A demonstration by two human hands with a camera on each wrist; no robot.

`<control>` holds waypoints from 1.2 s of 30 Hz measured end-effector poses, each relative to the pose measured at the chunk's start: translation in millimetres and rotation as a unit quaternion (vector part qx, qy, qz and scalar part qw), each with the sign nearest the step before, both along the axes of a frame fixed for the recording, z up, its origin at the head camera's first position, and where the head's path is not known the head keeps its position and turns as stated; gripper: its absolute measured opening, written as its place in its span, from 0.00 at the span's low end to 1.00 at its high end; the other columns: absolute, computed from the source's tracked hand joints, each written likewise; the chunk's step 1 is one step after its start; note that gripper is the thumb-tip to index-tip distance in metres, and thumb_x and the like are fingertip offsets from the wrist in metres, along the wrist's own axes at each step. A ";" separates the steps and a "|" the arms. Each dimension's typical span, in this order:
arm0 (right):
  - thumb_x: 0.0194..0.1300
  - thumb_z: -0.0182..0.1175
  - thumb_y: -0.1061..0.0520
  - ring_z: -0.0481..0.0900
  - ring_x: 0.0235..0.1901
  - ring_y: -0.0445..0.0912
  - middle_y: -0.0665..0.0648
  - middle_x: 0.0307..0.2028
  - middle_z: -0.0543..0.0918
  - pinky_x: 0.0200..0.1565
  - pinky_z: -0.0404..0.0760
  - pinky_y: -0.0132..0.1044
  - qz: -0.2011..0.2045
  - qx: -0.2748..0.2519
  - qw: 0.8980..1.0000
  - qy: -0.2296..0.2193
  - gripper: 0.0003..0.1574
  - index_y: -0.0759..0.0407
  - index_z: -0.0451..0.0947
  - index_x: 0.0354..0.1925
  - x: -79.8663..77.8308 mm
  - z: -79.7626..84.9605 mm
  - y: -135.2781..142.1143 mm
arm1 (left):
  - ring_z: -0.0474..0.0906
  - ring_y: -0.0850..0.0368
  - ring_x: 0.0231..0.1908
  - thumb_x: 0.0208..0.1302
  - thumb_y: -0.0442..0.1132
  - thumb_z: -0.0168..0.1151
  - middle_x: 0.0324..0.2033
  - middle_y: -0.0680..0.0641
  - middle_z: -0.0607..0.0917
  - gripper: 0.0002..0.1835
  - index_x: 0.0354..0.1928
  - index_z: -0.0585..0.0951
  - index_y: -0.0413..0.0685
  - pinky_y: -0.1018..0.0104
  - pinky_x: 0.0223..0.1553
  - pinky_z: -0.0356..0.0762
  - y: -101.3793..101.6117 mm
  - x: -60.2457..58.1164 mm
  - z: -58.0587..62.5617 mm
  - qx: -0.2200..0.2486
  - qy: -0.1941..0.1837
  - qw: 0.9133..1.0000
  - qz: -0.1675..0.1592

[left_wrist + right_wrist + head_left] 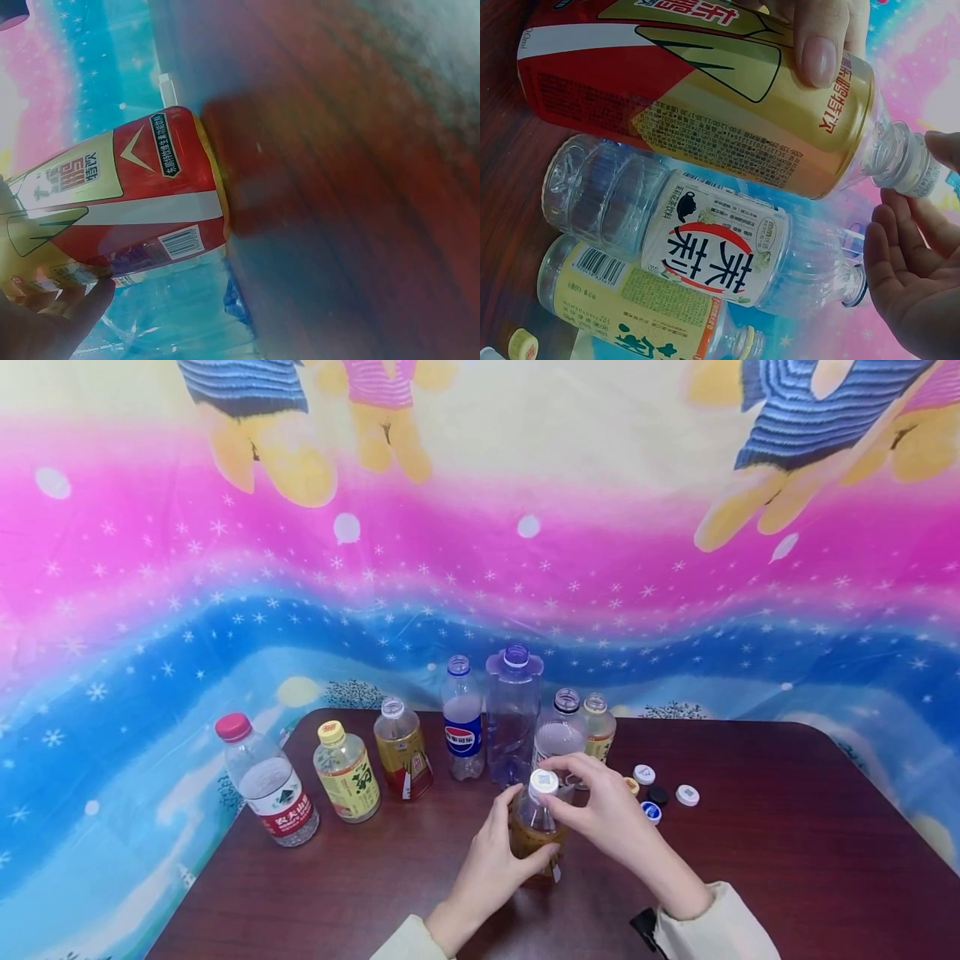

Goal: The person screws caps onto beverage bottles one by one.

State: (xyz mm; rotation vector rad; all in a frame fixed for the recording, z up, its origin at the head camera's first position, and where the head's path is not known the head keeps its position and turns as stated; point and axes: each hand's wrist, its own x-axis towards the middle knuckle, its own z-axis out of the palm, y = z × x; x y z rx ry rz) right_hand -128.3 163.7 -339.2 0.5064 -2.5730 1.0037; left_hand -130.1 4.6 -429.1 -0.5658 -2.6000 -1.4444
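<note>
A plastic drink bottle with a gold and red label (536,841) stands on the table between my two hands. My left hand (489,864) grips it round the body, thumb on the near side. From above, my right hand (611,810) pinches the white cap (543,782) between thumb and fingers. That cap sits at the bottle's mouth, with the clear neck showing below it in the right wrist view. The bottle's base (214,176) is near the tabletop in the left wrist view. Close behind it stand an open jasmine tea bottle (712,240) and a yellow-labelled bottle (630,300).
Loose caps lie to the right, among them a white cap (687,795), a black cap (657,795) and a blue cap (650,812). Uncapped at the back are a Pepsi bottle (462,735) and a tall purple-tinted bottle (513,718). Left stands a red-capped water bottle (273,793).
</note>
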 end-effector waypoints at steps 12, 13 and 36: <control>0.55 0.69 0.59 0.82 0.40 0.45 0.53 0.41 0.85 0.40 0.81 0.33 -0.007 -0.022 0.999 -0.033 0.19 0.58 0.80 0.47 -0.1 0.4 -1.1 | 0.78 0.48 0.55 0.54 0.52 0.70 0.59 0.41 0.75 0.43 0.67 0.59 0.49 0.48 0.56 0.76 -0.4 -0.4 -0.7 0.005 0.006 1.000 -0.001; 0.55 0.69 0.59 0.83 0.40 0.45 0.53 0.42 0.86 0.39 0.81 0.33 -0.006 -0.020 0.999 -0.034 0.19 0.58 0.80 0.47 0.0 0.3 -1.1 | 0.78 0.48 0.55 0.54 0.52 0.70 0.59 0.41 0.75 0.43 0.67 0.59 0.49 0.48 0.56 0.76 -0.6 -0.4 -0.8 0.005 0.007 1.000 -0.001; 0.59 0.64 0.61 0.82 0.44 0.45 0.54 0.48 0.85 0.41 0.81 0.32 0.039 -0.032 0.998 -0.049 0.19 0.56 0.81 0.50 0.3 1.3 4.8 | 0.78 0.51 0.55 0.54 0.52 0.70 0.59 0.43 0.76 0.44 0.68 0.58 0.50 0.51 0.55 0.78 1.1 -0.7 -2.1 -0.004 0.011 1.000 0.007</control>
